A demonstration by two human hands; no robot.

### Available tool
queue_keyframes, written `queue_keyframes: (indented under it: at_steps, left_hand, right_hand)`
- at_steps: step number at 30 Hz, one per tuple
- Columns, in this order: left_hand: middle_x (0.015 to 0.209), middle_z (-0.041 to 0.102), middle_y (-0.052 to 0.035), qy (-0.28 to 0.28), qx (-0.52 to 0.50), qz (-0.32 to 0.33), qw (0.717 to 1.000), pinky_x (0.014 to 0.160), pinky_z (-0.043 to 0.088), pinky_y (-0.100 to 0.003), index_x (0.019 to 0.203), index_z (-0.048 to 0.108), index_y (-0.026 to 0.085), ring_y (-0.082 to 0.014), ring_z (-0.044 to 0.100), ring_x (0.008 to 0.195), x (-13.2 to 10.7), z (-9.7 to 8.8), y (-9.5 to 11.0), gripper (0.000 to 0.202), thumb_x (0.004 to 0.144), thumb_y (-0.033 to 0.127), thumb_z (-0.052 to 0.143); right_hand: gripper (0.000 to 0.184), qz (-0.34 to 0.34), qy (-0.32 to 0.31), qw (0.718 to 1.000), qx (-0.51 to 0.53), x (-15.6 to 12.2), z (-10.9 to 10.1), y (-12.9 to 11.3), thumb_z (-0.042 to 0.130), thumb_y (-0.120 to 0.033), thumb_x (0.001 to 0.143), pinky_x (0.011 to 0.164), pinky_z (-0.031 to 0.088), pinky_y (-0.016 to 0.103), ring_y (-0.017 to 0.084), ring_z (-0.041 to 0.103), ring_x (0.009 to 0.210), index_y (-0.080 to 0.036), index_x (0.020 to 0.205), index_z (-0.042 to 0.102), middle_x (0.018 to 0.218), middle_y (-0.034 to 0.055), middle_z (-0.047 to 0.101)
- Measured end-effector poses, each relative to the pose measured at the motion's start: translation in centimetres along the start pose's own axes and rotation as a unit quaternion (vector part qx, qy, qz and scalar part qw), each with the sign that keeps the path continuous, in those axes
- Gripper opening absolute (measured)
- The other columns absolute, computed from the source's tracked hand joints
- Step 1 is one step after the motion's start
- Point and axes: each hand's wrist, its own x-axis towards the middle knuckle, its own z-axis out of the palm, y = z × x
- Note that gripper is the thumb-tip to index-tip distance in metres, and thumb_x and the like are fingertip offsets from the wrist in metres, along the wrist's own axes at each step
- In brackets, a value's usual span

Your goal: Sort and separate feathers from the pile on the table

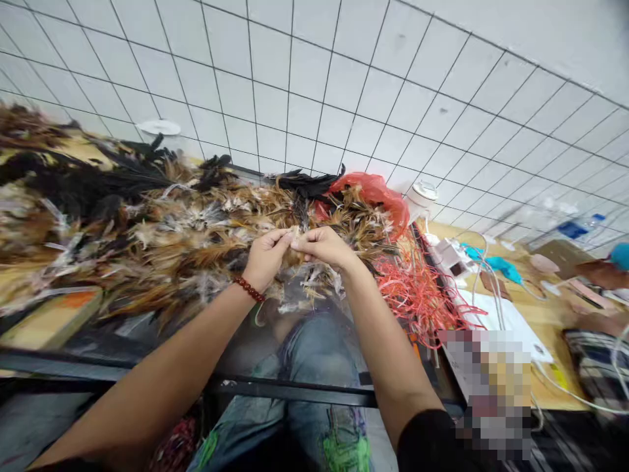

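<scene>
My left hand [268, 257] and my right hand [324, 246] meet in the middle of the view, above a large heap of feathers [191, 242]. Thumbs and fingertips of both are pinched together on a small pale feather [295, 235], mostly covered by the fingers. Brown, tan and white feathers lie all around and under my hands. Longer black feathers [307, 183] stick up behind them. A bracelet of dark red beads [249, 289] circles my left wrist.
A red plastic bag [376, 193] stands behind the feathers, with tangled pink-red plastic strips [417, 295] to its right. Cables, a charger [449, 257] and a water bottle [582, 226] are farther right. A black table bar [295, 391] crosses above my legs; a tiled wall closes the back.
</scene>
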Motion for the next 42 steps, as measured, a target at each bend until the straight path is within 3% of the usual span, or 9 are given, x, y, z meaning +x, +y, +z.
queue_keyframes:
  at_steps: [7,13,19,24,26,31,33,37,42]
  left_hand:
    - [0.071,0.066,-0.0027,-0.083,-0.169,-0.09,0.978,0.071,0.046,-0.027,0.073,0.069,0.015,-0.0146,0.058,0.07,-0.3,0.3,0.6,0.036,0.057,0.044,0.083]
    - [0.057,0.058,0.0006,-0.065,-0.154,-0.071,0.983,0.059,0.043,-0.024,0.064,0.061,0.015,-0.0105,0.051,0.055,-0.2,0.3,0.3,0.029,0.071,0.04,0.074]
    - [0.053,0.052,0.0008,-0.175,-0.147,-0.084,0.97,0.054,0.04,-0.022,0.062,0.059,0.014,-0.0091,0.047,0.05,-0.6,-0.1,1.3,0.029,0.075,0.038,0.072]
    - [0.054,0.054,0.0008,-0.246,-0.184,-0.149,0.94,0.051,0.042,-0.021,0.07,0.064,0.013,-0.0091,0.049,0.049,-0.7,-0.4,1.6,0.03,0.07,0.04,0.077]
    - [0.059,0.061,-0.0027,-0.247,-0.179,-0.167,0.938,0.055,0.046,-0.023,0.074,0.067,0.012,-0.0116,0.055,0.053,-0.8,-0.4,1.6,0.031,0.071,0.042,0.076]
    - [0.071,0.07,-0.0089,-0.208,-0.17,-0.21,0.94,0.065,0.054,-0.029,0.079,0.07,0.011,-0.0164,0.064,0.062,-0.8,0.1,1.4,0.035,0.071,0.044,0.076]
    - [0.068,0.07,-0.0086,-0.218,-0.156,-0.213,0.94,0.062,0.053,-0.027,0.074,0.07,0.01,-0.0158,0.063,0.06,-0.8,0.1,1.1,0.034,0.068,0.042,0.079]
    - [0.059,0.062,-0.0039,-0.204,-0.171,-0.201,0.943,0.055,0.049,-0.022,0.066,0.067,0.011,-0.0126,0.059,0.055,-0.6,-0.2,0.9,0.031,0.066,0.038,0.081]
    - [0.054,0.049,0.0034,-0.206,-0.28,-0.217,0.912,0.058,0.051,-0.024,0.074,0.063,0.012,-0.0107,0.055,0.055,-0.4,-0.4,1.4,0.025,0.071,0.032,0.078]
  right_hand:
    - [0.044,0.017,0.028,0.998,-0.055,0.2,-0.6,0.6,0.078,-0.054,0.059,0.045,0.027,0.021,0.006,0.039,0.044,-0.014,0.059,0.06,0.047,-0.0052,0.05]
    - [0.03,-0.074,0.126,0.981,-0.129,0.1,-1.1,0.2,0.077,-0.032,0.065,0.059,0.04,0.021,0.008,0.05,0.06,-0.014,0.088,0.068,0.066,-0.0038,0.06]
    - [0.026,-0.126,0.05,0.991,-0.024,-0.2,-1.4,-0.4,0.071,-0.028,0.073,0.078,0.049,0.027,0.012,0.062,0.075,-0.015,0.095,0.071,0.085,0.0024,0.071]
    - [0.02,-0.136,0.005,0.99,0.031,-0.5,-1.6,-0.4,0.074,-0.032,0.069,0.069,0.05,0.026,0.012,0.062,0.065,-0.016,0.079,0.069,0.069,-0.0009,0.067]
    - [0.017,-0.119,0.013,0.993,0.016,-0.6,-1.7,-0.5,0.07,-0.032,0.072,0.063,0.048,0.025,0.011,0.059,0.057,-0.016,0.073,0.065,0.061,-0.0025,0.063]
    - [0.007,-0.059,0.158,0.971,-0.168,-0.6,-1.4,-0.9,0.063,-0.019,0.072,0.057,0.041,0.022,0.009,0.053,0.052,-0.016,0.065,0.063,0.054,-0.0039,0.059]
    - [0.006,-0.044,0.162,0.963,-0.211,-0.6,-1.0,-1.1,0.063,-0.017,0.071,0.058,0.041,0.022,0.01,0.055,0.053,-0.017,0.066,0.066,0.053,-0.0033,0.06]
    - [0.012,-0.061,0.166,0.964,-0.2,-0.3,-0.7,-1.1,0.062,-0.024,0.076,0.062,0.043,0.024,0.011,0.057,0.059,-0.015,0.072,0.07,0.061,-0.0004,0.065]
    - [0.018,-0.076,0.181,0.967,-0.164,-0.1,-1.3,-0.5,0.063,-0.028,0.077,0.07,0.045,0.025,0.012,0.058,0.066,-0.013,0.081,0.073,0.074,0.0023,0.07]
